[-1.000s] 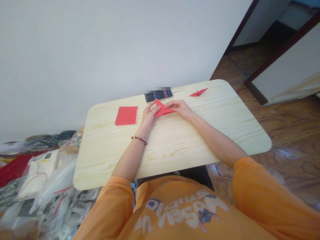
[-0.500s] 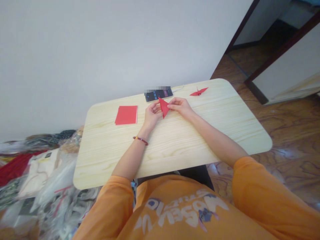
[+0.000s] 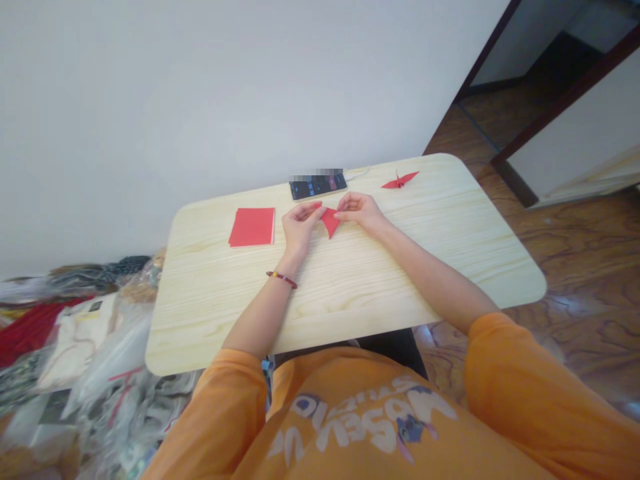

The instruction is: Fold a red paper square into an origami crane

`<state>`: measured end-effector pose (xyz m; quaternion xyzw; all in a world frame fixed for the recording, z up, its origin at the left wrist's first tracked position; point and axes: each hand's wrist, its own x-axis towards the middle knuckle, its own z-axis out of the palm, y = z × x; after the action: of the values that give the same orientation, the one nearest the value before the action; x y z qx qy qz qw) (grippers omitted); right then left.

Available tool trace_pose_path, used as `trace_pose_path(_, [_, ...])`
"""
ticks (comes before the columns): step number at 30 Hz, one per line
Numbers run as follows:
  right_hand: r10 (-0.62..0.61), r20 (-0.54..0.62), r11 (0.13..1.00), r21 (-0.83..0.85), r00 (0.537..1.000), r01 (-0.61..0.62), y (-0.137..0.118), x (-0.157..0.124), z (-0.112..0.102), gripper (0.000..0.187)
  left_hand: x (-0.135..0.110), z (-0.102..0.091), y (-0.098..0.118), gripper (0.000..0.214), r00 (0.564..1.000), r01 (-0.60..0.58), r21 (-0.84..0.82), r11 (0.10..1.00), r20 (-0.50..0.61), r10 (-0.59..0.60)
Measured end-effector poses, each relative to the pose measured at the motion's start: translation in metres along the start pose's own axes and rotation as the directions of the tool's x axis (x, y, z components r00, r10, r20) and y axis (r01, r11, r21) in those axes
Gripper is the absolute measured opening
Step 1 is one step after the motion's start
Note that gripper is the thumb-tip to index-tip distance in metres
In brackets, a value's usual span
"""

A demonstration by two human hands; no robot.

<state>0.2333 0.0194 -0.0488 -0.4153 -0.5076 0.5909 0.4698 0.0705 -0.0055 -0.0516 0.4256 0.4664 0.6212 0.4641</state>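
Note:
Between my two hands is a small piece of folded red paper (image 3: 330,221), with one point hanging down toward me. My left hand (image 3: 299,227) pinches its upper left part between thumb and fingers. The thumb and fingertips of my right hand (image 3: 361,212) close on its right edge. Parts of the paper are hidden behind my fingers. Left of my left hand lies a stack of square red paper sheets (image 3: 253,227). A finished red paper crane (image 3: 400,181) rests beyond my right hand, near the table's far edge.
The pale wood-grain table (image 3: 210,307) stands against a white wall. A phone (image 3: 318,186) with a white cable (image 3: 358,175) lies at its far edge. Bagged clothes (image 3: 110,360) are piled on the left; a wooden floor (image 3: 590,293) shows at right.
My left thumb has shifted up onto the paper's upper left part, and the paper has turned so that its left tip is now in my left fingers. My right hand keeps its pinch.

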Motion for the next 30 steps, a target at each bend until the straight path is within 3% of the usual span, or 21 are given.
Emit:
trace_pose_path(13, [0.025, 0.022, 1.000, -0.002, 0.999, -0.025, -0.0012, -0.0037, 0.0001, 0.031, -0.0012, 0.0009, -0.0012, 0.030, 1.000, 0.017, -0.064, 0.998, -0.012, -0.018])
trace_pose_path(30, [0.056, 0.008, 0.998, -0.005, 0.998, -0.056, -0.0023, -0.0041, -0.0011, 0.034, -0.0022, 0.0012, -0.0002, 0.031, 0.999, 0.031, -0.081, 0.996, -0.012, -0.032])
